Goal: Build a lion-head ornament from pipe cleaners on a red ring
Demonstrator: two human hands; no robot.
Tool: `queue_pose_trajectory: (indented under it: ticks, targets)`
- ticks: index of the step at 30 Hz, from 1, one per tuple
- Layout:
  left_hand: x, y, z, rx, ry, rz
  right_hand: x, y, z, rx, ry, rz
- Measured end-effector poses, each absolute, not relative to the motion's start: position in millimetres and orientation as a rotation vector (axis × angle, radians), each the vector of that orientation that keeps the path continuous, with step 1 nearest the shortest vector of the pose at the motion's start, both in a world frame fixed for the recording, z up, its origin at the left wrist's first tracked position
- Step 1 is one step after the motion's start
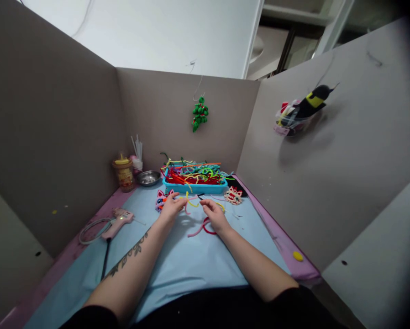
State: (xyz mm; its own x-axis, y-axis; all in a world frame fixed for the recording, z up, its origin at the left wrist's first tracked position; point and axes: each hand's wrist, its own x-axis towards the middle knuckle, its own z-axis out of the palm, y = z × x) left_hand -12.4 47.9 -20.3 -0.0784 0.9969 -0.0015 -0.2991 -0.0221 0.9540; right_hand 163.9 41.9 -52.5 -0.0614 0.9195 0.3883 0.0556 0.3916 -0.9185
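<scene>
Over the blue table cover, my right hand (pixel 216 216) is closed in a pinch on a short black pipe cleaner (pixel 200 197) that sticks out from its fingertips. My left hand (pixel 171 209) has its fingers bent together; whatever is between them is too small to make out. Pink and yellow pipe cleaners (pixel 192 204) lie around its fingertips. A purple, red and orange pipe-cleaner figure (pixel 160 201) is partly hidden behind the left hand. Below the right hand lie a pink pipe cleaner (pixel 195 232) and a curved red pipe cleaner (pixel 208 230).
Behind the hands stands a blue basket (pixel 194 188) heaped with colourful pipe cleaners. A pale pipe-cleaner face (pixel 233 195) is at its right. On the left lie a pink glue gun (pixel 119 223), a metal bowl (pixel 149 178) and a lidded cup (pixel 124 176). Grey partitions (pixel 187 96) enclose the table.
</scene>
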Motion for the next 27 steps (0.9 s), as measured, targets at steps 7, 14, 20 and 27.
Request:
queue_pose_trajectory:
  ticks: [7,14,20,27]
  targets:
    - [-5.2,39.9,-25.2,1.211,0.884,1.277,161.2,39.1,-52.5,-0.921,-1.639,0.711]
    - [3.8,31.7,-26.6,1.34,0.766,1.181,163.2,46.8,-56.8,-0.863,-1.415,0.899]
    - [5.2,30.1,-31.2,1.574,0.863,1.184,156.4,44.4,-54.9,-0.728,-1.136,1.243]
    - [5.3,23.4,-25.6,1.699,0.776,1.078,150.2,40.5,-50.5,-0.675,-0.887,1.453]
